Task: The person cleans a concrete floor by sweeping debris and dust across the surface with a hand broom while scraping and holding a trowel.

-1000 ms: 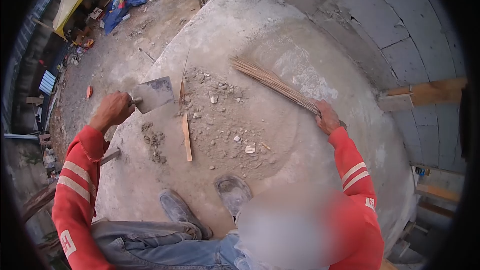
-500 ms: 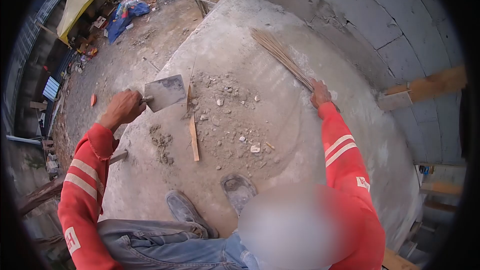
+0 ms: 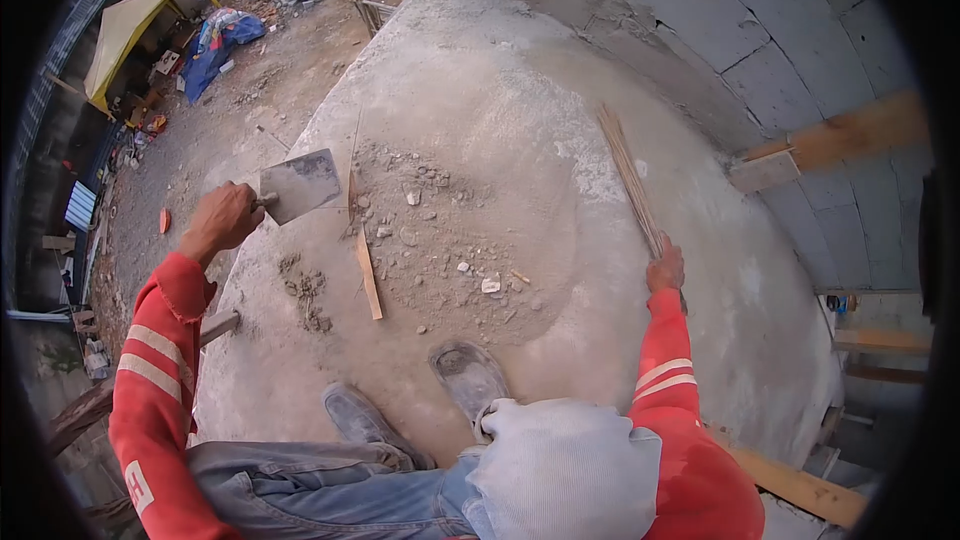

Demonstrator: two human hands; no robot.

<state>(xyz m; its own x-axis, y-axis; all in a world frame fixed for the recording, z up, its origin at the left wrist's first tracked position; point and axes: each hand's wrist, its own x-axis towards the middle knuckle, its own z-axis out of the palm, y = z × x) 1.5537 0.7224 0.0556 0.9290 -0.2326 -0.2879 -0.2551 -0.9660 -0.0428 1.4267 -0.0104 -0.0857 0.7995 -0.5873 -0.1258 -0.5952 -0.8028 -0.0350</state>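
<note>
My left hand (image 3: 221, 220) grips the handle of a flat, square-bladed trowel (image 3: 301, 186), its blade held out over the slab's left edge. In my right hand (image 3: 666, 266) is a bundle of thin sticks, a stick broom (image 3: 628, 172), pointing away from me along the concrete slab (image 3: 520, 80). Between the two tools lies a spread of rubble and dust (image 3: 440, 230) with a few pale chunks. A thin wood strip (image 3: 368, 275) rests at the left side of this rubble. A small dark clump of debris (image 3: 305, 290) sits nearer the left edge.
A grey block wall (image 3: 720, 15) rises on the right, with a timber beam (image 3: 850, 140) jutting from it. Beyond the slab's left edge is lower ground with a yellow canopy (image 3: 130, 25) and a blue tarp (image 3: 215, 55). My shoes (image 3: 470, 375) stand at the rubble's near side.
My right hand has swung the broom rightward and nearer to me, away from the rubble. The left hand still holds the trowel over the left edge; the whole view has shifted slightly.
</note>
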